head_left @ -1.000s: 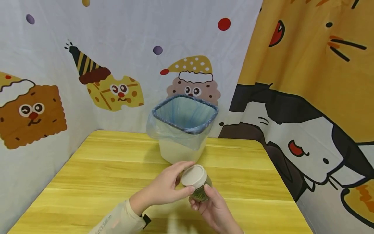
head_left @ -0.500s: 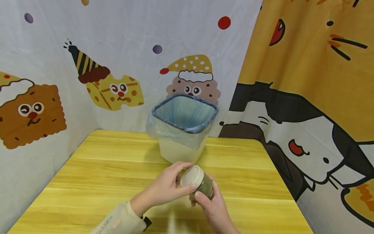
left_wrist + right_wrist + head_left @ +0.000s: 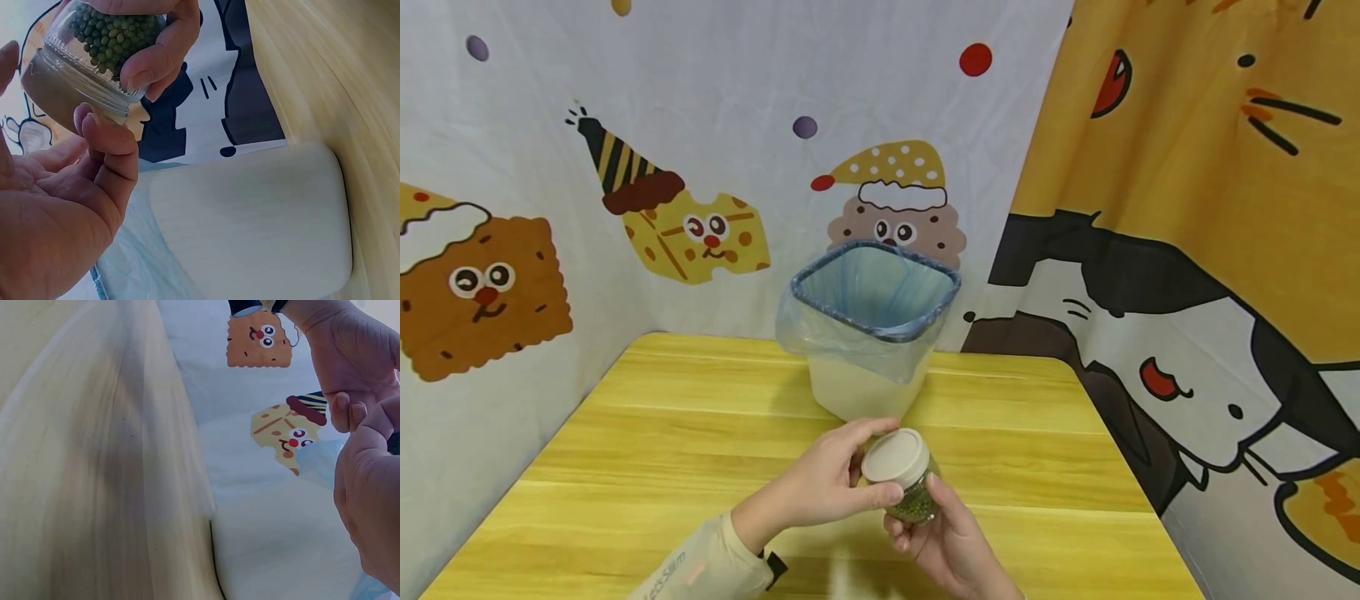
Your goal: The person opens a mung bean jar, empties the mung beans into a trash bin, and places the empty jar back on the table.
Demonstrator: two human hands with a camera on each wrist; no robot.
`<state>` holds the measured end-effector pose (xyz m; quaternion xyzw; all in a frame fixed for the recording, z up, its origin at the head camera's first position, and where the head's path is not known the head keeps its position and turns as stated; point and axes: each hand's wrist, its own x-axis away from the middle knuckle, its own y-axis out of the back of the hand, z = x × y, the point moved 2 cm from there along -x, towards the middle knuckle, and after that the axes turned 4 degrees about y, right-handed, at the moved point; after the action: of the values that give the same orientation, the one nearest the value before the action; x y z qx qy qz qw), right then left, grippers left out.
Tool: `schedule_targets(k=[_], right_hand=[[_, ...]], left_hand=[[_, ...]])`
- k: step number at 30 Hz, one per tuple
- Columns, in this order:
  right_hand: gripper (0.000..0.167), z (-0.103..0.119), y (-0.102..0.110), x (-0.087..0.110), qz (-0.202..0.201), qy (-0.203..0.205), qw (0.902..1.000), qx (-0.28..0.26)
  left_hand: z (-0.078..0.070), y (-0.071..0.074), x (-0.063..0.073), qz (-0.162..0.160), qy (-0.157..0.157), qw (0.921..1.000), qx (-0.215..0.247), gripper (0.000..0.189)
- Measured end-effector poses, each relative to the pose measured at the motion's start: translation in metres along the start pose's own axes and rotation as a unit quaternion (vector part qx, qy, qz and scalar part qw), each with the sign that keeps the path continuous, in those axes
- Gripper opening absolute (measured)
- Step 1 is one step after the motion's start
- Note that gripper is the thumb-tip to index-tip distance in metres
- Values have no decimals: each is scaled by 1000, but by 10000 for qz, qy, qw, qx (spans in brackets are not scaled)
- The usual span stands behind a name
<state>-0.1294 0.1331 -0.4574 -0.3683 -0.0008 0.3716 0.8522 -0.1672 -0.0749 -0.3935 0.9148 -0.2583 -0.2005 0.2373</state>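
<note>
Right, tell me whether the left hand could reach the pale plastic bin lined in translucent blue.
Probably yes: the bin stands just beyond the left hand, nothing visibly between. That hand grips the round beige lid of a clear glass jar, so might need to let go first.

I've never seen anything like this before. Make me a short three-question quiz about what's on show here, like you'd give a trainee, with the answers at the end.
1. Which hand grips the lid of the glass jar: the left hand or the right hand?

2. True or false: the trash bin stands on the wooden table and is lined with a blue plastic bag.

3. What is in the jar?
A) White powder
B) Small green beans
C) Red liquid

Key:
1. The left hand; the right hand holds the jar's glass body.
2. True.
3. B.
</note>
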Motion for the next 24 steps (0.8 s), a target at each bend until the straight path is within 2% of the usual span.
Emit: schedule_targets(k=[9,12,14,16,19,21,24], right_hand=[[53,-2,1,1,-3,-66,10000,-46],[49,-2,1,2,-90,14,9996,279],[40,-2,2,3,-411,144,9959,795],[38,-2,1,4,-840,208,9875,1317],[51,-1,1,6,-1313,218,9754,1756],[51,-1,-1,6,-1216,218,9784,1656],[39,-1,-2,6,-645,184,9911,1150]], left_hand=[[-1,-2,0,56,204,9998,56,71],[-1,-3,0,13,253,9997,26,69],[-2,-4,0,-30,310,9995,11,68],[-2,-5,0,-84,366,9993,-3,68],[-4,-5,1,-128,455,9989,11,69],[-4,-5,1,-104,462,9989,1,71],[-5,-5,2,-13,363,9993,2,74]])
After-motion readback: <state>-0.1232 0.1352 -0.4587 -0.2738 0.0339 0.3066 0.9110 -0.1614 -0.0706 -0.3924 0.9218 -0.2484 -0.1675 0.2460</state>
